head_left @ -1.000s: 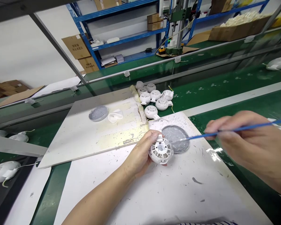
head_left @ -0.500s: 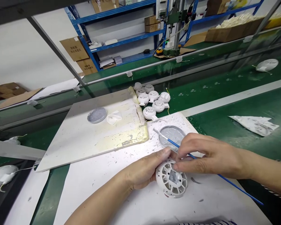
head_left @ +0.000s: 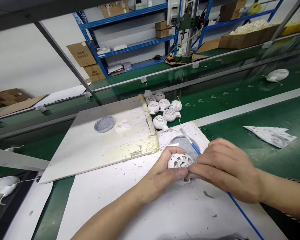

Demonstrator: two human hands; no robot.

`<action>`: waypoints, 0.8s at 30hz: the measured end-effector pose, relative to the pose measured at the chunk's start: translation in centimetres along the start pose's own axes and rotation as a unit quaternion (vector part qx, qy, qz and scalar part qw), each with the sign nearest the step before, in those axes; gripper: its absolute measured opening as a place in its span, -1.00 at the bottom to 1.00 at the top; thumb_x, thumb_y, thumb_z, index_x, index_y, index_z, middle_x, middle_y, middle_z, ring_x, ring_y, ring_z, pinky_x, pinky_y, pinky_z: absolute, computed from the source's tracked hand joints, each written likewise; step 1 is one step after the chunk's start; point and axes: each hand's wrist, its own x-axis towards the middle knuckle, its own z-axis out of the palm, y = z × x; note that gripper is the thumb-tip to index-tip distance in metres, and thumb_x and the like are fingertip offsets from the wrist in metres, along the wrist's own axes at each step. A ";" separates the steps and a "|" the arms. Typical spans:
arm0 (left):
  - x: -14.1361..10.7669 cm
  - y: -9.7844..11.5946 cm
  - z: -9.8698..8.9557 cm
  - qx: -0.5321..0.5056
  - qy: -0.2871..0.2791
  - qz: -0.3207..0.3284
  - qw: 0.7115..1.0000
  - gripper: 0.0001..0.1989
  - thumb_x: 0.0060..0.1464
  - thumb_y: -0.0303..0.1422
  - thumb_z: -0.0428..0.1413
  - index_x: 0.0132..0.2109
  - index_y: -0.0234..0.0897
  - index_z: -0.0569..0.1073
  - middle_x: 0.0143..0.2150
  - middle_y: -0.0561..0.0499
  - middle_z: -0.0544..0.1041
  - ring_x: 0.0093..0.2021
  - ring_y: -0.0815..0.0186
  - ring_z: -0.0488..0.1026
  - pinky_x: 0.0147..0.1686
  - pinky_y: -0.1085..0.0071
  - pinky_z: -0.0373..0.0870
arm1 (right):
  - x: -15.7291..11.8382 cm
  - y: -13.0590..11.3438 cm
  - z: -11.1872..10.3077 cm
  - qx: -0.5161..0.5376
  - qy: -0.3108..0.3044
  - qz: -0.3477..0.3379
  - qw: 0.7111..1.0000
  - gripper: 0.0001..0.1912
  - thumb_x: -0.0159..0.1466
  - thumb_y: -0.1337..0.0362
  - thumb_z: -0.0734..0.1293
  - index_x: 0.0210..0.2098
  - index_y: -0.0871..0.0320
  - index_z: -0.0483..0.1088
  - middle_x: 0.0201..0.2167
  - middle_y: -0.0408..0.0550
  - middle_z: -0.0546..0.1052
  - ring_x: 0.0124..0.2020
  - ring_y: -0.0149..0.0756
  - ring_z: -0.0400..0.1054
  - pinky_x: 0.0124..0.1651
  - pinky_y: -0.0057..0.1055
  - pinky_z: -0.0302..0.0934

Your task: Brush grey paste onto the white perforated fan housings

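Landmark: the flat, off-white rectangular board with the yellowed right edge (head_left: pixel 82 146). Well to its left, a white oval plastic housing with a trailing wire (head_left: pixel 3 187) lies on a dark surface. On the board, right of centre, sits a shallow round dish of grey material (head_left: pixel 104 124); just beside it, a crumpled white scrap (head_left: pixel 122 126). At the board's far right edge, a loose group of white round vented housings (head_left: pixel 169 115) rests on the green work surface (head_left: pixel 227 133), some with yellow wires. Nearer than the board's near right corner, the left hand (head_left: pixel 162 173) is curled closed around a white domed plastic housing with spoke-like vents (head_left: pixel 178 161), thumb across its front, and holds it above a large white sheet (head_left: pixel 120 200). Just behind that piece, right of the board, is a second round grey dish (head_left: pixel 189 150), partly hidden. The right hand (head_left: pixel 230 170), fingers bunched nearly closed, meets the domed housing with its fingertips and also grips a thin blue-handled brush (head_left: pixel 242 211), bristles directed away over the second dish; contact there cannot be told. Well right of the board: a torn white piece with grey smears (head_left: pixel 271 136) and, farther back, a single white oval unit (head_left: pixel 277 75).
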 end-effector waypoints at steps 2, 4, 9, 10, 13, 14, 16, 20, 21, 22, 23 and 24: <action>0.0 -0.3 0.0 0.013 0.003 0.035 0.999 -0.53 0.13 -0.28 0.20 0.10 -0.19 0.16 -0.27 0.06 0.40 -0.28 0.42 0.33 -0.18 0.42 0.22 | -0.1 -0.4 0.4 -0.016 0.027 0.028 0.999 -0.82 0.32 0.45 0.23 -0.16 0.16 0.43 -0.40 -0.07 0.51 -0.41 -0.30 0.30 -0.33 -0.26 0.12; -0.1 -0.5 -0.1 0.018 0.002 0.050 0.999 -0.56 0.17 -0.29 0.16 0.10 -0.18 0.15 -0.23 0.04 0.39 -0.26 0.42 0.33 -0.17 0.40 0.22 | 0.0 -0.5 0.5 0.004 0.038 0.045 0.998 -0.82 0.32 0.45 0.25 -0.15 0.13 0.43 -0.41 -0.09 0.51 -0.43 -0.32 0.30 -0.33 -0.28 0.13; -0.4 0.2 -0.4 0.044 -0.006 0.049 0.998 -0.62 0.19 -0.30 0.13 0.10 -0.14 0.22 -0.10 -0.02 0.37 -0.18 0.36 0.33 -0.17 0.38 0.25 | 0.0 0.1 -0.5 0.054 0.012 0.030 0.998 -0.73 0.31 0.45 0.29 -0.01 0.16 0.41 -0.46 -0.15 0.48 -0.44 -0.37 0.28 -0.29 -0.32 0.23; -0.5 0.4 -0.3 0.051 -0.009 0.044 0.998 -0.62 0.18 -0.32 0.14 0.09 -0.14 0.23 -0.09 -0.02 0.37 -0.18 0.35 0.34 -0.17 0.37 0.26 | -0.3 0.2 -0.6 0.056 0.008 0.022 0.998 -0.70 0.33 0.45 0.26 0.04 0.17 0.40 -0.46 -0.15 0.48 -0.44 -0.36 0.28 -0.26 -0.31 0.25; -0.5 0.5 0.3 0.075 0.011 0.029 0.997 -0.66 0.11 -0.41 0.17 0.02 -0.15 0.28 -0.12 0.01 0.38 -0.25 0.40 0.32 -0.25 0.43 0.25 | -1.3 0.1 -0.3 0.057 -0.015 -0.004 0.998 -0.60 0.34 0.49 0.18 0.13 0.19 0.34 -0.44 -0.12 0.49 -0.41 -0.30 0.29 -0.18 -0.27 0.29; -0.5 0.4 0.5 0.086 0.027 0.026 0.996 -0.67 0.07 -0.44 0.17 -0.02 -0.17 0.30 -0.14 0.02 0.38 -0.28 0.41 0.31 -0.28 0.45 0.24 | -1.5 0.1 -0.2 0.054 -0.025 -0.009 0.998 -0.58 0.33 0.49 0.16 0.15 0.20 0.33 -0.44 -0.10 0.50 -0.40 -0.28 0.30 -0.16 -0.25 0.30; -0.4 0.3 0.4 0.113 0.068 0.026 0.991 -0.69 0.00 -0.48 0.17 -0.08 -0.18 0.33 -0.19 0.03 0.38 -0.31 0.40 0.30 -0.34 0.47 0.24 | -1.9 -0.1 -0.2 0.057 -0.038 -0.009 0.998 -0.54 0.34 0.50 0.12 0.20 0.21 0.29 -0.42 -0.07 0.51 -0.38 -0.26 0.32 -0.16 -0.24 0.31; -1.1 2.4 -4.0 0.301 0.213 0.089 0.925 -0.74 0.00 -0.37 0.16 -0.12 -0.18 0.36 -0.10 -0.01 0.40 -0.22 0.28 0.37 -0.27 0.37 0.34 | -1.7 0.5 -1.1 0.064 0.005 0.045 0.997 -0.47 0.32 0.51 0.18 0.24 0.08 0.26 -0.29 -0.04 0.53 -0.27 -0.29 0.41 -0.20 -0.36 0.34; -1.6 3.7 -6.1 0.389 0.280 0.113 0.870 -0.75 0.01 -0.34 0.16 -0.13 -0.18 0.36 -0.05 -0.03 0.39 -0.14 0.23 0.38 -0.17 0.31 0.36 | -1.6 0.9 -1.4 0.059 0.025 0.066 0.996 -0.45 0.29 0.53 0.23 0.22 0.04 0.28 -0.27 -0.05 0.53 -0.26 -0.30 0.42 -0.21 -0.39 0.34; -2.3 5.2 -8.4 0.483 0.352 0.131 0.791 -0.75 0.02 -0.32 0.15 -0.12 -0.20 0.37 0.00 -0.06 0.38 -0.01 0.16 0.35 -0.03 0.24 0.33 | -1.7 1.3 -1.6 0.052 0.041 0.089 0.994 -0.44 0.26 0.55 0.27 0.19 0.00 0.31 -0.25 -0.06 0.53 -0.25 -0.30 0.43 -0.22 -0.41 0.35; -3.2 6.9 -10.9 0.565 0.420 0.115 0.700 -0.76 0.04 -0.30 0.13 -0.11 -0.20 0.37 0.02 -0.07 0.37 0.07 0.11 0.31 0.07 0.18 0.28 | -1.8 1.8 -1.7 0.045 0.054 0.114 0.991 -0.44 0.25 0.55 0.29 0.16 -0.04 0.34 -0.23 -0.07 0.53 -0.24 -0.29 0.44 -0.22 -0.41 0.36; -4.3 8.7 -13.2 0.630 0.477 0.071 0.609 -0.75 0.05 -0.28 0.10 -0.09 -0.19 0.36 0.04 -0.07 0.35 0.12 0.08 0.28 0.12 0.15 0.25 | -2.1 2.3 -1.7 0.038 0.063 0.140 0.987 -0.47 0.25 0.53 0.29 0.13 -0.07 0.37 -0.21 -0.08 0.53 -0.24 -0.28 0.45 -0.21 -0.39 0.37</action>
